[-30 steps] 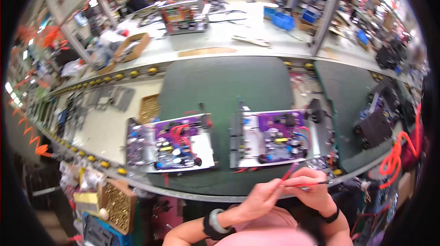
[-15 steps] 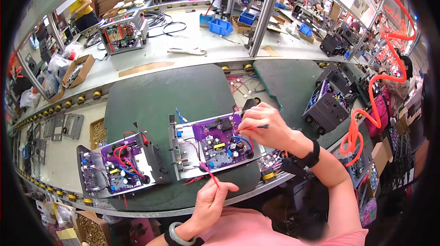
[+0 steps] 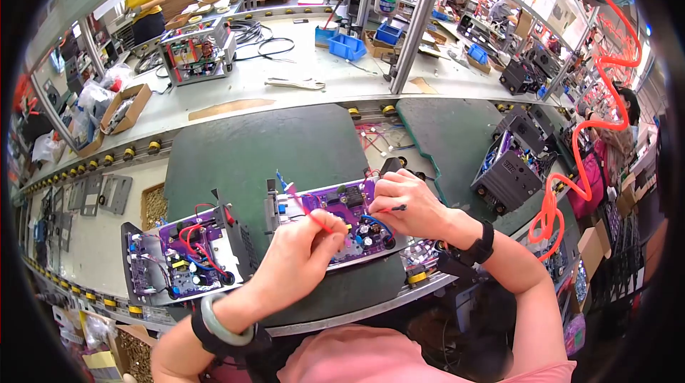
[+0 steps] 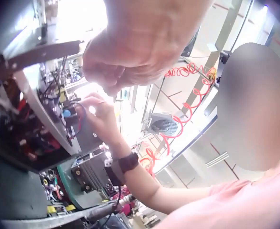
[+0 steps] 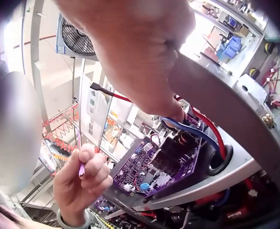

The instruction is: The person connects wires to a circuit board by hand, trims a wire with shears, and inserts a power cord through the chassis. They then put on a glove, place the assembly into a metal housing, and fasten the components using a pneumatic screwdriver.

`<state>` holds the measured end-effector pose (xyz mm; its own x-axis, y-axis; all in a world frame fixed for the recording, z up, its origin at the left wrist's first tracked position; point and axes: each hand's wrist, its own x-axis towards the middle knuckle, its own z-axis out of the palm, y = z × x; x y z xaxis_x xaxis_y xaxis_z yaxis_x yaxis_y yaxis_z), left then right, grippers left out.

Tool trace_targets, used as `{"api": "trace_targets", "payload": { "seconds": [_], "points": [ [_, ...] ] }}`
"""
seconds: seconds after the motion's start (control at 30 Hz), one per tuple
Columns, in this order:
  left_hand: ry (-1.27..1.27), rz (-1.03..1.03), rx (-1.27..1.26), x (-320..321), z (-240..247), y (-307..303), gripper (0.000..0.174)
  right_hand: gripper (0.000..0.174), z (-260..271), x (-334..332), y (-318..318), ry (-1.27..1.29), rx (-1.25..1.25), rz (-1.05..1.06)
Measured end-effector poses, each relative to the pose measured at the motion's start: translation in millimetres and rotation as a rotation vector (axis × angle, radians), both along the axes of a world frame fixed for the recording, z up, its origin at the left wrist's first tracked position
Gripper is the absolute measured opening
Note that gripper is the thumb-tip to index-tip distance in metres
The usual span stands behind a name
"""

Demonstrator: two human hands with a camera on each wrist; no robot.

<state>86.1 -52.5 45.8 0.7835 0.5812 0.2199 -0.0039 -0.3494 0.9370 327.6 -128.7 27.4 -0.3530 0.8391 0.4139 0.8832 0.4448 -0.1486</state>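
Note:
My left hand (image 3: 296,258) is over the front left part of the nearer unit's purple circuit board (image 3: 330,200). Its thumb and fingers pinch a pinkish-red wire (image 3: 309,213), whose purple-sleeved end points up and away past the board's left part. In the right wrist view, this wire's purple part (image 5: 81,168) shows between thumb and fingers. My right hand (image 3: 412,204) is at the board's right side and pinches a thin red wire with a black end (image 3: 398,208). Its fingertips are low by the board, near the blue wire (image 5: 190,129) and thick red wire (image 5: 214,128).
A second open unit (image 3: 187,258) stands on the left of the green mat (image 3: 264,147). A dark cased unit (image 3: 510,172) stands on the right. Orange coiled hose (image 3: 581,147) hangs at the right. Behind the roller rail, a bench (image 3: 242,87) carries blue bins (image 3: 347,47).
The hands, together a second ago, have parted. My left hand has since moved up over the board, raising its wire's purple end. My right hand stays at the board's right side.

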Motion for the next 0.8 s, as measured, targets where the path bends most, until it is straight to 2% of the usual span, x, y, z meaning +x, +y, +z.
{"api": "trace_targets", "payload": {
  "seconds": [0.03, 0.1, 0.2, 0.27, 0.33, 0.37, 0.47, 0.6, 0.73, 0.8],
  "points": [
    [-0.001, 0.005, -0.001, 5.5, 0.9, 8.2, 0.007, 0.016, 0.2, 0.1, 0.5, 0.019, -0.016, 0.005],
    [0.117, -0.123, 0.141, 18.3, 0.3, 23.4, 0.007, 0.015, -0.5, 0.8, 1.8, 0.041, -0.019, 0.023],
    [0.247, -0.11, 0.256, 41.3, -2.5, 40.5, 0.01, 0.015, 1.0, -0.5, 0.9, 0.068, 0.003, 0.019],
    [0.15, -0.069, 0.203, 52.7, -23.5, 46.4, 0.011, 0.015, 1.6, -1.3, 1.2, 0.073, 0.028, 0.004],
    [0.315, -0.099, 0.326, 62.1, -28.7, 43.4, 0.008, 0.014, 1.0, -0.9, 1.3, 0.103, -0.03, -0.006],
    [0.209, -0.092, 0.383, 63.5, -34.5, 39.4, 0.007, 0.014, 0.2, -0.9, 0.6, 0.105, -0.031, -0.007],
    [0.171, -0.066, 0.402, 70.0, -40.5, 38.2, 0.007, 0.014, -0.5, 0.2, 1.2, 0.124, -0.021, -0.006],
    [0.217, -0.053, 0.347, 70.8, -41.6, 40.8, 0.007, 0.014, -1.8, 0.9, 2.4, 0.131, -0.045, 0.008],
    [0.244, -0.068, 0.426, 70.2, -44.6, 38.7, 0.009, 0.022, 5.2, -1.6, 1.8, -0.064, -0.053, 0.059],
    [0.244, -0.057, 0.458, 69.2, -46.0, 37.8, 0.01, 0.009, 12.5, -6.9, 1.0, -0.232, -0.07, 0.007]
  ]
}}
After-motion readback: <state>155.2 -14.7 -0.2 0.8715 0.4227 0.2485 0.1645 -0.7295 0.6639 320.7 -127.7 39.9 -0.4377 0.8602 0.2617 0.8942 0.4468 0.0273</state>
